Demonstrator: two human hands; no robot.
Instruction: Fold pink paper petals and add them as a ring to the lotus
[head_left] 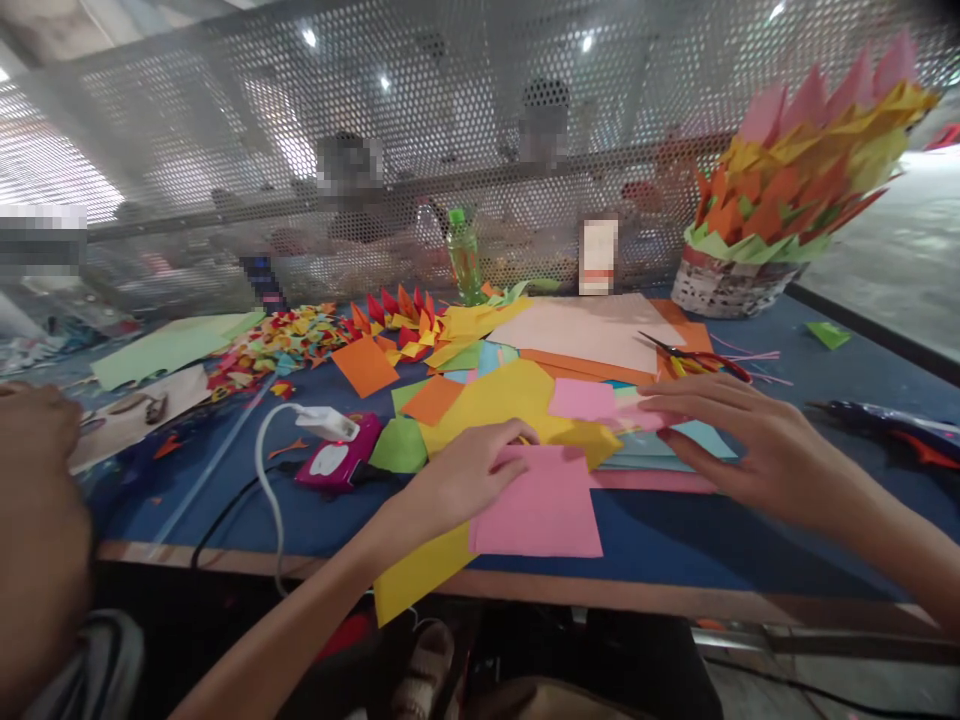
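Blue bench [645, 545] before a perforated metal screen [450, 100], pink paper square [544, 510] at the near edge, left hand [469, 465] pinched on its far left part, right hand [757, 440] just right of another pink sheet [581, 398], grip unclear, scissors [694, 358] beyond.

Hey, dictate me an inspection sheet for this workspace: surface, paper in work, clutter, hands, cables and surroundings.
Surface: blue table, largely covered with paper towards the middle.
Paper in work: pink sheet near the front; yellow sheet juts past the table's edge.
Clutter: scraps heaped at left; scissors on paper; bottle upright at the back.
Hands: left hand, thumb on the pink sheet, grip unclear; right hand, fingers over paper, contact unclear.
Cables: white cable and black cable run over the front edge.
Surroundings: perforated screen behind; another person's hand at far left.
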